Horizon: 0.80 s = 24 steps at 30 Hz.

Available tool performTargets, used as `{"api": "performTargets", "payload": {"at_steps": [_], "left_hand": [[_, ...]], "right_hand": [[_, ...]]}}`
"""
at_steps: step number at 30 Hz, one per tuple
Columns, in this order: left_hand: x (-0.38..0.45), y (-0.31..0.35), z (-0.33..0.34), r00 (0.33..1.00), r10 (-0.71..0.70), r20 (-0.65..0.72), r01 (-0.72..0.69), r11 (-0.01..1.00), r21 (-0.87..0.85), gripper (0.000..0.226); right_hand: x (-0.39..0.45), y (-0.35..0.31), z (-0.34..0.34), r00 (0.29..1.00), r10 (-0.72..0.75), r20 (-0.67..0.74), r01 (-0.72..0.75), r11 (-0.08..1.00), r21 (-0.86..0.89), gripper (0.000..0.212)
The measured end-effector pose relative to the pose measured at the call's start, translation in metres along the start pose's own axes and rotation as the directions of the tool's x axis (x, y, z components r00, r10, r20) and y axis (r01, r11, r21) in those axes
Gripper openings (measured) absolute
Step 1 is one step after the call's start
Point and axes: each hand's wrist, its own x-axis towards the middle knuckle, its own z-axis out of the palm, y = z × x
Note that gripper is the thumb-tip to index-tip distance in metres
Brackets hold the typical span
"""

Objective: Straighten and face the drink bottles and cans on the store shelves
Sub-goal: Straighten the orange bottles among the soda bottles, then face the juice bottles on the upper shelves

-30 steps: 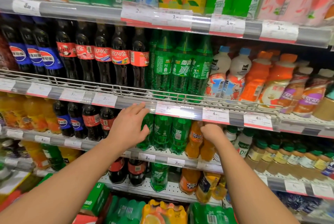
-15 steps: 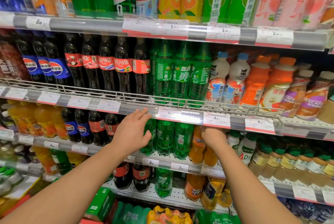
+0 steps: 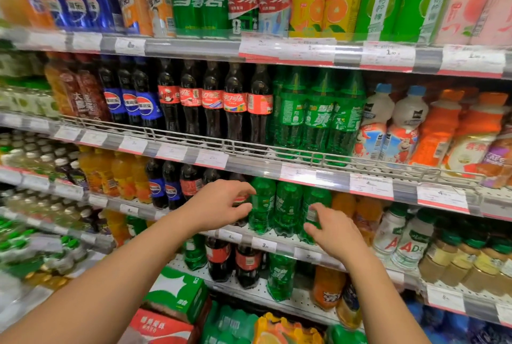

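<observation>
Left hand (image 3: 221, 205) fingers curl around a cola bottle (image 3: 240, 199); right hand (image 3: 331, 230) released beside green bottles (image 3: 288, 207) — an abrupt pull may topple neighbours.

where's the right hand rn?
Head view, lower centre-right: right hand at the rightmost of three green bottles on the third shelf, orange bottles to its right.

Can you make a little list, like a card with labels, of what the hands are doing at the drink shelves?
place: store drink shelves
left hand: fingers curled around a dark cola bottle, beside the green bottles
right hand: fingertips touching the rightmost of three green bottles, no clear grip
top shelf: cans standing in a row
facing: green bottles upright, labels partly hidden
</observation>
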Motion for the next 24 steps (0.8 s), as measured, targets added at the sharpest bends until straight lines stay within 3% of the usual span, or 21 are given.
{"api": "performTargets", "payload": {"at_steps": [2, 5, 14, 24], "left_hand": [[-0.023, -0.010, -0.013, 0.999, -0.027, -0.022, 0.026, 0.999, -0.046, 0.036], [-0.059, -0.030, -0.035, 0.997, -0.064, -0.036, 0.060, 0.993, -0.098, 0.033], [-0.209, -0.128, -0.106, 0.983, -0.144, -0.117, 0.127, 0.981, -0.144, 0.028], [-0.373, -0.261, -0.177, 0.961, -0.223, -0.164, 0.196, 0.966, -0.167, 0.024]], "right_hand": [[-0.006, -0.033, -0.002, 0.989, -0.091, 0.113, 0.087, 0.995, 0.041, 0.053], [-0.012, -0.087, -0.001, 0.969, -0.194, 0.155, 0.170, 0.973, 0.157, 0.050], [-0.039, -0.274, 0.025, 0.905, -0.416, 0.089, 0.378, 0.882, 0.280, 0.040], [-0.088, -0.479, 0.070, 0.869, -0.494, 0.009, 0.448, 0.795, 0.408, 0.033]]}}
